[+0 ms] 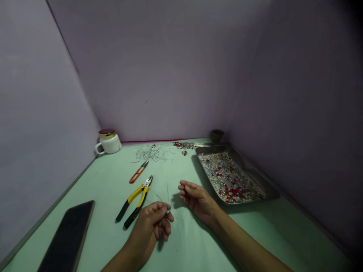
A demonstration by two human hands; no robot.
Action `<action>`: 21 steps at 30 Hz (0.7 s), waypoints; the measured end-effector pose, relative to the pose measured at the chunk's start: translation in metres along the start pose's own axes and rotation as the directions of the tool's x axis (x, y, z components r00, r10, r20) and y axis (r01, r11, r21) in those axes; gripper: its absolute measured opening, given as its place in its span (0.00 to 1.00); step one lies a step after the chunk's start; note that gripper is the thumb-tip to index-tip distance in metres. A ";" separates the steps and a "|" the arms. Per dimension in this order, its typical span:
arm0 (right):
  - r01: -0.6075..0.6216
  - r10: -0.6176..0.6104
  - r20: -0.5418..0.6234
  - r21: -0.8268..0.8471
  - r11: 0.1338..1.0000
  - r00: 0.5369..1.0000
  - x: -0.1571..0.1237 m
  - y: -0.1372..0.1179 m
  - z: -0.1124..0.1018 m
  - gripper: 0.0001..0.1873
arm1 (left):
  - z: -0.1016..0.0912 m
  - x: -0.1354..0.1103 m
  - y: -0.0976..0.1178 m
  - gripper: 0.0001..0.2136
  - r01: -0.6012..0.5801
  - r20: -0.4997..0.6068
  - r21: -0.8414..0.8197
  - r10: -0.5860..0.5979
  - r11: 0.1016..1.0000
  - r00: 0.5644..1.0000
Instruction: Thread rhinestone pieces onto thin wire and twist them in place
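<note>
My left hand (154,223) pinches a thin wire (167,190) between thumb and forefinger. A small pale bit, perhaps a bead, shows at those fingertips, and the wire's loose ends stick up and to the left. To its right, my right hand (198,198) is closed in a pinch above the table; what its fingertips hold, if anything, is too small to make out. Pliers (141,198) with yellow and black handles lie just beyond my left hand. A metal tray (246,172) of red, white and silvery beads (227,177) stands past my right hand.
Red thread snips (138,172) lie behind the pliers. Farther back are tangled wire (151,153) and a heap of red and silvery beadwork (184,145). A lidded white mug (110,144), a dark cup (217,136) and a phone (69,238) stand or lie near the edges.
</note>
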State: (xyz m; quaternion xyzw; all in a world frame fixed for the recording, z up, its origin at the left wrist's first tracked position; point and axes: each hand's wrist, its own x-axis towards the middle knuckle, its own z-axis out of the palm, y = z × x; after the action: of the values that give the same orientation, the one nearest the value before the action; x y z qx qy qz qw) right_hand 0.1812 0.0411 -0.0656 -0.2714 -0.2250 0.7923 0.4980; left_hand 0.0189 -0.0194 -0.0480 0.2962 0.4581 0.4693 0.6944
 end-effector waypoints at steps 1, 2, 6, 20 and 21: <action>-0.008 0.008 0.004 -0.005 1.000 1.000 0.001 0.000 0.000 0.13 | 0.000 -0.001 0.000 0.06 0.004 0.010 0.007 -0.004 1.000 1.000; -0.013 0.013 0.005 -0.008 1.000 1.000 0.001 0.000 0.001 0.13 | 0.000 -0.002 -0.001 0.06 0.004 0.018 0.016 -0.004 1.000 1.000; -0.009 0.009 -0.004 -0.008 1.000 1.000 0.001 0.001 0.001 0.13 | 0.002 -0.004 -0.003 0.07 -0.008 0.038 0.059 0.005 0.998 0.999; 0.078 -0.087 -0.041 -0.185 0.980 0.995 -0.012 -0.013 0.017 0.14 | 0.004 -0.007 -0.007 0.10 -0.027 -0.043 0.068 0.030 0.997 0.999; 0.103 -0.116 -0.041 -0.240 0.965 0.992 -0.015 -0.024 0.018 0.13 | 0.004 -0.006 -0.006 0.10 -0.020 -0.051 0.053 0.023 0.998 0.998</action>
State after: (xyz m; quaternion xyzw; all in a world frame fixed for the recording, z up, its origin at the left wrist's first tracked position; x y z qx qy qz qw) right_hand 0.1903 0.0349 -0.0338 -0.3378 -0.3189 0.7233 0.5109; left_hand 0.0244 -0.0274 -0.0493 0.3069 0.4847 0.4721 0.6693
